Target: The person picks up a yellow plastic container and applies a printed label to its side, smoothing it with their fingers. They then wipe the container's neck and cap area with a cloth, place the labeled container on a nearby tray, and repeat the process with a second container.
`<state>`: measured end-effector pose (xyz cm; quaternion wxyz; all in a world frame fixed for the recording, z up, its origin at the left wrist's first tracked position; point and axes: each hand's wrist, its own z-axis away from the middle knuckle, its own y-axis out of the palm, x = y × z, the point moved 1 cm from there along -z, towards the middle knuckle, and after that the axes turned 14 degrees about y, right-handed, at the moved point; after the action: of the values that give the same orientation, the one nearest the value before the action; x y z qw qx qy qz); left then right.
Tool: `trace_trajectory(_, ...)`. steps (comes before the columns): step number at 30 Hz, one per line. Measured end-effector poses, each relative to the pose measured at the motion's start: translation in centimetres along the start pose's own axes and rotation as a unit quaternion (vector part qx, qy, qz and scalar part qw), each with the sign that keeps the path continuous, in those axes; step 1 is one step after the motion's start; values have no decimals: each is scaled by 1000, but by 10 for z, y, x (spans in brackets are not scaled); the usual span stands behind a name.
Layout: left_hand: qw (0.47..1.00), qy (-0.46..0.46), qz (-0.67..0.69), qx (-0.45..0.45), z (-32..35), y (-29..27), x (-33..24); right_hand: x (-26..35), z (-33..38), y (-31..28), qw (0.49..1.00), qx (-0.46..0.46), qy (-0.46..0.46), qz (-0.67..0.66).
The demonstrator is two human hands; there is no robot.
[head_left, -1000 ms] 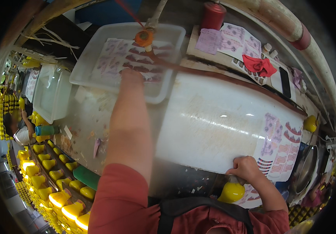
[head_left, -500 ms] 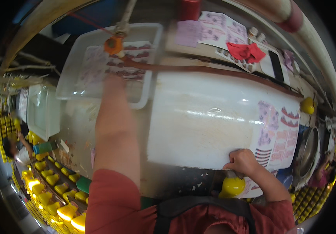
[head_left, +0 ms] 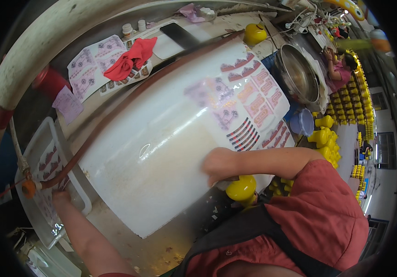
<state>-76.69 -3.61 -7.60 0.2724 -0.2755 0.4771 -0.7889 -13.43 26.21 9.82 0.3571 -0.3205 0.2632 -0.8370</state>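
Note:
My left hand (head_left: pixel 61 195) reaches over the rim of a clear plastic tub (head_left: pixel 85 196) at the left, beside printed decal sheets (head_left: pixel 47 164) that lie in it. Its fingers are mostly hidden. My right hand (head_left: pixel 217 165), slightly blurred, is closed at the near edge of a large curved white board (head_left: pixel 138 184). What it grips, if anything, is hidden beneath it. Just below that hand is a glossy yellow rounded piece (head_left: pixel 241 189); I cannot tell whether they touch. Cut decals in purple, pink and dark red (head_left: pixel 259 99) lie on the right part of the board.
A brown hose (head_left: pixel 92 138) with an orange valve (head_left: pixel 28 188) runs along the board's far edge. Beyond lie a red cloth (head_left: pixel 131 59), a phone (head_left: pixel 180 36) and small bottles (head_left: pixel 128 30). A metal basin (head_left: pixel 296 74), a lavender basin (head_left: pixel 302 122) and another person (head_left: pixel 339 74) are at right.
The view has swung to the right, so the tub now sits at the far left. My left hand is still at the tub, and my right hand remains closed by the board's near edge.

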Motion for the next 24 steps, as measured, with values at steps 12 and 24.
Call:
trace_trajectory(12, 997, 12, -63, 40, 3, 5, 32, 5, 3, -8, 1000, -4, 1, -2)
trace_trajectory(24, 725, -273, 602, -194, 42, -33, 90, 12, 4, -16, 999, 35, 24, 18)
